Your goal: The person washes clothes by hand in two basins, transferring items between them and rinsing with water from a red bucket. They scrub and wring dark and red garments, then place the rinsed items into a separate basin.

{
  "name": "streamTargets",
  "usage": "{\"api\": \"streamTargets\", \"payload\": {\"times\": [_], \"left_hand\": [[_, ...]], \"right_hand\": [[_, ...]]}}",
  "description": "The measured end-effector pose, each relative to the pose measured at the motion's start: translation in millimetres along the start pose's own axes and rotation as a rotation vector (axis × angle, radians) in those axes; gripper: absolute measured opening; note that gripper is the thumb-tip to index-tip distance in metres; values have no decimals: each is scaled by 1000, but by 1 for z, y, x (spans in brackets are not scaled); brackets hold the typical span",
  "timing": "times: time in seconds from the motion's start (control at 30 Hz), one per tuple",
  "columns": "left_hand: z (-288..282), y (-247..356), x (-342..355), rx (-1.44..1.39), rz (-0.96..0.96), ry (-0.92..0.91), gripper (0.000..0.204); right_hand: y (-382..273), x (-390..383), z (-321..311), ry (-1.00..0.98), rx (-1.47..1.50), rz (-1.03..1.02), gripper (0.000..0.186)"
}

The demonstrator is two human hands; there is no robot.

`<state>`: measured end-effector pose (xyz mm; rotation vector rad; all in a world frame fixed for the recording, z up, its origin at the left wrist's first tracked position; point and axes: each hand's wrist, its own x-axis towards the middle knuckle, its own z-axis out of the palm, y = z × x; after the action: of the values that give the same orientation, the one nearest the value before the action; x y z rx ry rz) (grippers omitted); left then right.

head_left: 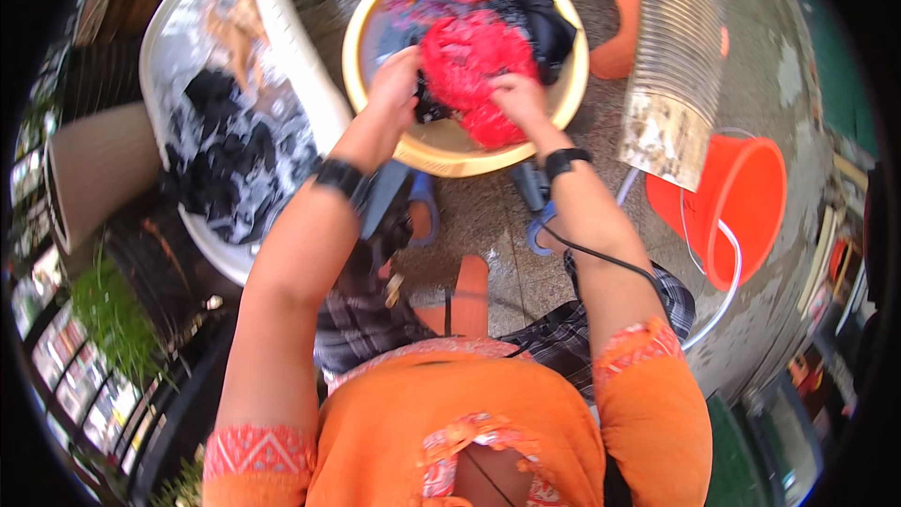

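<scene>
A yellow round basin (465,163) holds water and soaked laundry: a bright red cloth (477,49) over dark and multicoloured fabrics (544,30). My left hand (394,86) is at the left edge of the red cloth, fingers curled, gripping it. My right hand (516,99) pinches the red cloth lower on its right side. Both wrists wear black bands. Just left of the basin is a white oval tub (315,99) with soapy water, black garments (221,160) and a tan cloth (239,38).
An orange plastic stool (615,38) and a worn ridged board (680,61) stand right of the basin. Below the board, a red bucket (741,188) has a pale hose (723,305) in it. Planters (141,272), green plants (117,324) and a black railing (47,366) line the left side.
</scene>
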<state>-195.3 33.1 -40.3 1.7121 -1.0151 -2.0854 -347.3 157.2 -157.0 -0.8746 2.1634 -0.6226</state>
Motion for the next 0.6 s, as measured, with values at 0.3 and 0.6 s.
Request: {"api": "streamTargets", "payload": {"times": [0.3, 0.6], "left_hand": [[30, -2, 28, -296, -316, -421, 62], [40, -25, 39, -361, 71, -120, 21]], "right_hand": [[-135, -47, -80, 32, 1070, -110, 19], [-145, -62, -24, 547, 179, -486, 29]]}}
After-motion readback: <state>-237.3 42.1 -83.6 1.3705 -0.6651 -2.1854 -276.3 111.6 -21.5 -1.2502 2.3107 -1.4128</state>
